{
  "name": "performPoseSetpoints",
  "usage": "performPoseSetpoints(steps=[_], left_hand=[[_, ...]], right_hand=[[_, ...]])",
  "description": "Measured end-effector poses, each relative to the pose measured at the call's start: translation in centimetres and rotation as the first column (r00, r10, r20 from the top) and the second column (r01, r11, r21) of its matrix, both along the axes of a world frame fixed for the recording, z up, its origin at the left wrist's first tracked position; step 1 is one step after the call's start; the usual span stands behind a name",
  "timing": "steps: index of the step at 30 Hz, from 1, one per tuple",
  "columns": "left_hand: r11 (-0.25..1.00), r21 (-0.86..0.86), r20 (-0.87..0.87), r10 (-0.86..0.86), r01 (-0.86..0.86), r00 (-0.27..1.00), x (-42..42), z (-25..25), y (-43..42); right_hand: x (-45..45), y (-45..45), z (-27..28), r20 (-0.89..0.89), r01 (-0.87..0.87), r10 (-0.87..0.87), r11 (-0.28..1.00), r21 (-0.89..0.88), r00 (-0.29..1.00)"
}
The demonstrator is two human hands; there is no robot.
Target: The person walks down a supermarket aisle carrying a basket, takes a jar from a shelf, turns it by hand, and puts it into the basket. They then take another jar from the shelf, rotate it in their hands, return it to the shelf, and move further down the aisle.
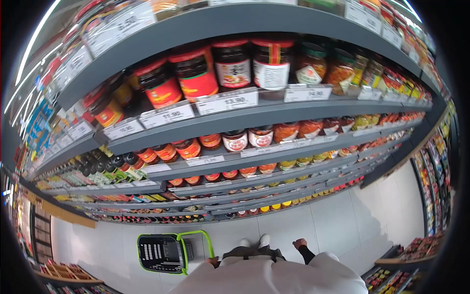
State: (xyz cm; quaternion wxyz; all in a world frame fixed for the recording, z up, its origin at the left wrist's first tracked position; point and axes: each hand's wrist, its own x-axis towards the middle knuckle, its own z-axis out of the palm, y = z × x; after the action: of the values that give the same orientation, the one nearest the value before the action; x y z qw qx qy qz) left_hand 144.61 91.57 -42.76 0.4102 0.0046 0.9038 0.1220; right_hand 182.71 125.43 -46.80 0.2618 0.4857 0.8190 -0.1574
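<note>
Left hand [213,262]: curled around the basket handle [209,244].
Right hand [299,243]: partly curled; whether anything is held cannot be told.
Basket [169,252]: stood on floor [338,215] near shelving's [196,123] bottom edge.

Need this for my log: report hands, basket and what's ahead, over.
Left hand at handle, grip unclear. Right hand curled, away from shelves. Basket on floor, left. Shelves ahead.

Two hands [299,243], one basket [170,252], shoes [265,240] (two)
</note>
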Motion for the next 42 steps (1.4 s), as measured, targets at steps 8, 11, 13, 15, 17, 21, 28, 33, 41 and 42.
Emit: performPoseSetpoints(steps=[8, 11, 13, 15, 17, 21, 28, 33, 41, 42], left_hand=[[0.897, 0.215, 0.154, -0.423, 0.387, 0.893, 3.0, -2.5, 2.6], [0.879, 0.216, 0.164, -0.461, 0.424, 0.872, 3.8, -3.0, 3.5], [0.866, 0.22, 0.173, -0.488, 0.449, 0.856, 4.2, -3.1, 4.2], [0.858, 0.213, 0.172, -0.505, 0.468, 0.846, 4.8, -3.2, 4.6], [0.853, 0.196, 0.163, -0.515, 0.484, 0.841, 5.2, -3.2, 5.2], [0.859, 0.127, 0.132, -0.511, 0.496, 0.85, 5.3, -3.2, 6.3], [0.888, -0.008, 0.051, -0.459, 0.46, 0.887, 11.2, -1.9, 9.7], [0.864, 0.02, 0.007, -0.504, 0.503, 0.864, 18.3, -2.1, 16.8], [0.77, 0.145, -0.017, -0.626, 0.621, 0.78, 25.8, -2.7, 24.1], [0.761, 0.15, -0.019, -0.636, 0.631, 0.771, 26.5, -2.9, 24.7]], right_hand=[[1.2, -4.3, 5.0, -0.319, 0.415, -0.422, 0.905, -0.095, 0.848], [3.4, -4.8, 6.4, -0.304, 0.498, -0.5, 0.862, -0.089, 0.811], [4.6, -4.4, 8.4, -0.263, 0.608, -0.617, 0.784, -0.125, 0.742], [6.9, -3.9, 8.1, -0.245, 0.635, -0.64, 0.765, -0.113, 0.728], [9.0, -3.2, 7.4, -0.233, 0.662, -0.669, 0.74, -0.12, 0.705], [12.9, -0.8, 5.7, -0.286, 0.702, -0.701, 0.703, -0.117, 0.654], [22.3, 5.9, 3.3, -0.358, 0.62, -0.673, 0.738, -0.266, 0.647], [32.2, 10.6, 3.7, -0.298, 0.725, -0.749, 0.656, -0.211, 0.591], [36.5, 11.9, 5.1, -0.454, 0.831, -0.796, 0.524, -0.188, 0.4], [36.6, 11.5, 5.2, -0.439, 0.832, -0.812, 0.51, -0.216, 0.384]])
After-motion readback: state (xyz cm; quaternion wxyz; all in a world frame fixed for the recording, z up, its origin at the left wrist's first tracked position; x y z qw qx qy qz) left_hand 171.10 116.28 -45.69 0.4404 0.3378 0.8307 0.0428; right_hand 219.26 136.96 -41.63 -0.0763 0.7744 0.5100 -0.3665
